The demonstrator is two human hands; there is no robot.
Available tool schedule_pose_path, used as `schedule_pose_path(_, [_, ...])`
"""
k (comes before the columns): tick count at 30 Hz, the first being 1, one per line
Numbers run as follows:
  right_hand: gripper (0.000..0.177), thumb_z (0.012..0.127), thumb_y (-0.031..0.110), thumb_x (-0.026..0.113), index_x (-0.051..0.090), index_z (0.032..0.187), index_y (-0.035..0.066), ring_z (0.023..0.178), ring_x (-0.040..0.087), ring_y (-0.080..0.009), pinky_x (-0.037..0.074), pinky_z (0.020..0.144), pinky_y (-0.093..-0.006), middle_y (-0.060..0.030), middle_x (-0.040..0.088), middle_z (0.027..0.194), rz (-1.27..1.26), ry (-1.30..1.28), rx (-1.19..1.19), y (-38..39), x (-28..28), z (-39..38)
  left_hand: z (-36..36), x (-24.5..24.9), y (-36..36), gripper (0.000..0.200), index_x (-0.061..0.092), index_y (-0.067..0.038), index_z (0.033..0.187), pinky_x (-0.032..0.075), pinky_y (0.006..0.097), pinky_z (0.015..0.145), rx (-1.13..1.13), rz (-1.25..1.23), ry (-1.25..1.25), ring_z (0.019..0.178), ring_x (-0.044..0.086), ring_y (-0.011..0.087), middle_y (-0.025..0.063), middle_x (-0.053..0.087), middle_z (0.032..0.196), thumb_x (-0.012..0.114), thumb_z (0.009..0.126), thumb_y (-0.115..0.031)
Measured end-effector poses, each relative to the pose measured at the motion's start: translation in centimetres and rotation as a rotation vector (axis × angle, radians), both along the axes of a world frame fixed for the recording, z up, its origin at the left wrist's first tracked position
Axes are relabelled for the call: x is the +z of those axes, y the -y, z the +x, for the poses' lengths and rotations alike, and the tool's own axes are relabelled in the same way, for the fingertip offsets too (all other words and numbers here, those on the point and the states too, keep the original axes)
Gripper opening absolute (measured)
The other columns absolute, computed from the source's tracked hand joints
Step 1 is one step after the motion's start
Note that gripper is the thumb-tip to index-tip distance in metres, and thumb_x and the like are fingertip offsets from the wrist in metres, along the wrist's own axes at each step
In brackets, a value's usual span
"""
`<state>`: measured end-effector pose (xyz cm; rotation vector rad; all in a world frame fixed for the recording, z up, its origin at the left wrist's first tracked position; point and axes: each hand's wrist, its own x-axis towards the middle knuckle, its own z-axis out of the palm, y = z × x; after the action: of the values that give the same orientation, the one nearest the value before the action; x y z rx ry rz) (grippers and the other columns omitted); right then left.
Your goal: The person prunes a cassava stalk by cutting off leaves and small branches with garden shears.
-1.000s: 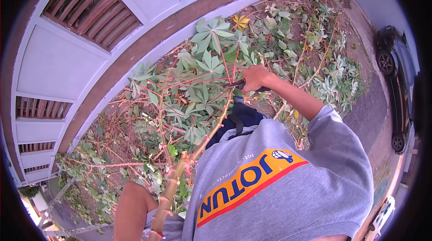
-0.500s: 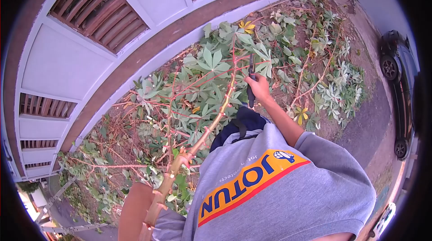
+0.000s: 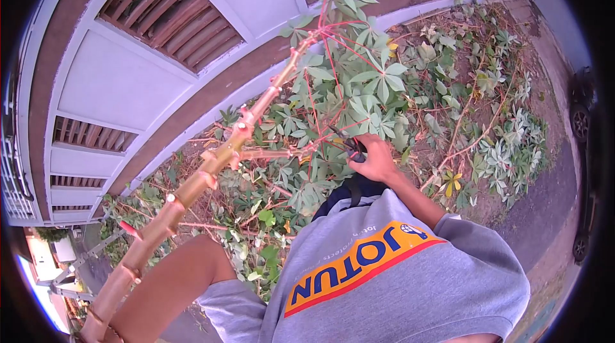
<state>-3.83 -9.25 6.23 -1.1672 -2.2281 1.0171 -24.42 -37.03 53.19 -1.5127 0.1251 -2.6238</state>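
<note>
My right hand (image 3: 377, 158) is closed around dark-handled pruning shears (image 3: 353, 146). The blades point up and left, among thin red leaf stalks and the tip of a side shoot (image 3: 275, 153); whether they touch it is unclear. A long, thick, knobbly stem (image 3: 221, 156) slants from the bottom left up to a leafy top (image 3: 368, 74) in front of the wall. My left forearm (image 3: 160, 279) reaches down beside the lower stem, and my left hand is out of view at the bottom edge.
Cut branches and leaves (image 3: 448, 87) cover the ground along a pale wall (image 3: 122, 80) with brown louvred vents (image 3: 173, 10). A dark car (image 3: 581, 119) stands at the far right, beside the pavement. A metal frame (image 3: 83, 260) shows at the lower left.
The thick stem has swung up and left, its top now before the wall. My left arm has moved outward. The shears have tilted from upright towards the side shoot.
</note>
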Motion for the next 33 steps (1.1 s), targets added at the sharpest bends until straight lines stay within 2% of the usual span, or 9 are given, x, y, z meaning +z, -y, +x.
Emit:
schedule_pose_path(3, [0.044,0.064,0.029,0.071,0.065,0.095,-0.002,0.088,0.062,-0.0382,0.050,0.080,-0.0450,-0.0190,0.065,0.090,-0.065,-0.042,0.100,-1.5,0.7,-2.4,0.1,1.5,-4.0,0.022,0.068,-0.011,0.091,0.021,0.0150,0.030,0.093,-0.083,0.013,0.039,0.042,0.0041,-0.0060,0.051,0.058,0.065,0.091,-0.032])
schedule_pose_path(6, [0.045,0.064,0.031,0.072,0.065,0.095,-0.001,0.088,0.063,-0.0373,0.050,0.079,-0.0452,-0.0189,0.065,0.090,-0.103,0.010,0.126,-3.9,0.8,-3.7,-1.5,3.6,-6.3,0.022,0.068,-0.012,0.089,0.023,0.0161,0.030,0.229,-0.216,-0.149,0.038,0.043,0.0053,-0.0052,0.052,0.057,0.065,0.092,-0.034])
schedule_pose_path(7, [0.045,0.064,0.032,0.072,0.066,0.095,0.000,0.087,0.063,-0.0369,0.050,0.079,-0.0454,-0.0188,0.065,0.089,-0.122,0.041,0.148,-4.6,0.7,-4.1,-1.5,3.9,-6.9,0.021,0.062,0.000,0.104,0.033,0.0240,0.038,0.629,-0.218,-0.295,0.043,0.041,0.0091,0.0016,0.053,0.061,0.046,0.094,-0.009])
schedule_pose_path(10, [0.045,0.063,0.033,0.073,0.066,0.092,0.001,0.086,0.064,-0.0366,0.050,0.077,-0.0456,-0.0186,0.066,0.088,-0.142,0.023,0.167,-7.2,-0.2,-4.0,-0.2,7.7,-10.1,0.019,0.061,-0.002,0.101,0.031,0.0223,0.042,0.442,-0.290,-0.185,0.047,0.037,0.0103,0.0005,0.053,0.063,0.046,0.096,-0.012])
schedule_pose_path(11, [0.045,0.063,0.033,0.073,0.066,0.092,0.001,0.086,0.064,-0.0366,0.050,0.077,-0.0456,-0.0186,0.066,0.088,-0.153,0.015,0.179,-7.9,-0.4,-4.3,0.2,9.1,-12.0,0.015,0.059,-0.006,0.093,0.030,0.0227,0.042,0.465,-0.269,-0.181,0.047,0.036,0.0108,0.0003,0.049,0.061,0.046,0.096,-0.013])
schedule_pose_path(17, [0.042,0.066,0.037,0.073,0.067,0.089,0.002,0.078,0.064,-0.0362,0.049,0.072,-0.0444,-0.0182,0.065,0.078,-0.306,-0.057,0.298,-13.7,2.0,-8.4,1.0,14.2,-22.5,0.011,0.054,-0.008,0.088,0.030,0.0242,0.042,0.670,-0.208,-0.135,0.046,0.036,0.0133,0.0015,0.043,0.060,0.047,0.093,-0.013])
schedule_pose_path(23, [0.047,0.066,0.045,0.069,0.070,0.090,0.004,0.079,0.066,-0.0347,0.050,0.075,-0.0424,-0.0163,0.068,0.078,-0.411,0.075,0.407,-18.5,2.7,-12.7,-0.6,12.5,-28.9,0.018,0.053,0.002,0.091,0.031,0.0267,0.042,0.789,-0.198,-0.062,0.047,0.035,0.0144,0.0024,0.040,0.061,0.051,0.090,-0.016])
schedule_pose_path(28, [0.049,0.065,0.044,0.068,0.070,0.090,0.003,0.085,0.067,-0.0316,0.051,0.076,-0.0404,-0.0181,0.068,0.087,-0.409,0.124,0.482,-21.4,2.2,-12.2,-2.4,13.3,-29.7,0.021,0.054,0.002,0.089,0.031,0.0264,0.042,0.824,-0.183,-0.071,0.047,0.035,0.0143,0.0024,0.040,0.061,0.050,0.091,-0.019])
schedule_pose_path(33, [0.043,0.065,0.042,0.068,0.070,0.089,0.006,0.078,0.067,-0.0313,0.050,0.072,-0.0418,-0.0147,0.068,0.077,-0.402,0.078,0.595,-24.3,4.0,-14.6,-1.1,13.1,-31.3,0.019,0.054,0.001,0.088,0.030,0.0265,0.042,0.882,-0.155,-0.053,0.048,0.035,0.0147,0.0021,0.039,0.061,0.050,0.091,-0.017])
